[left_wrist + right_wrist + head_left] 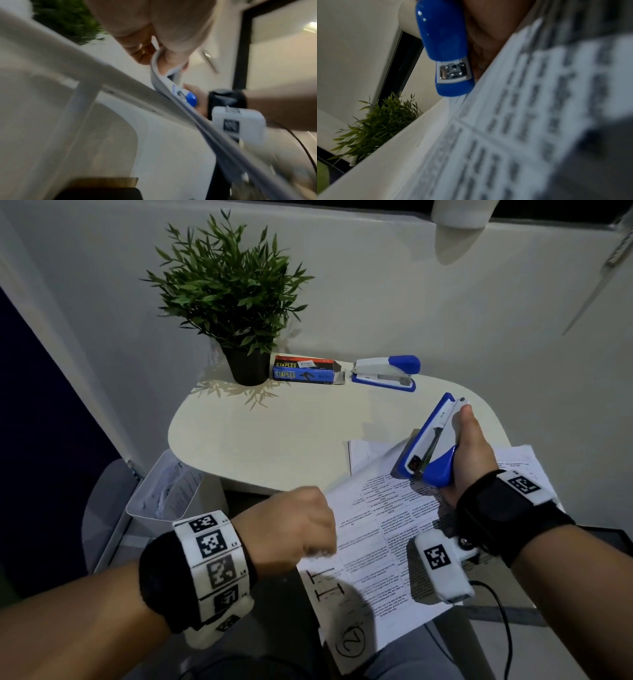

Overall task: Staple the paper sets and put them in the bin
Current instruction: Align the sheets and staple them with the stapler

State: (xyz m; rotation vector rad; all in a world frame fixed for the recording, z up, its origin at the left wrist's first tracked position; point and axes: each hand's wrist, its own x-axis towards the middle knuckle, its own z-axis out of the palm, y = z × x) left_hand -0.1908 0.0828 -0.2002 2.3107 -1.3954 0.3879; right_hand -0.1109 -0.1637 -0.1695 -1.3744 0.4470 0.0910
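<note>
Altogether two staplers [385,373] [430,443], one staples box [306,370], one bin [147,501].

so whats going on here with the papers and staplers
A person is stapling paper sets at a small white table. The right hand grips a blue and white stapler at the corner of a printed paper set, which the left hand holds by its edge. A second stapler and a staples box sit by a potted plant. The bin beside the table already holds papers.
</note>
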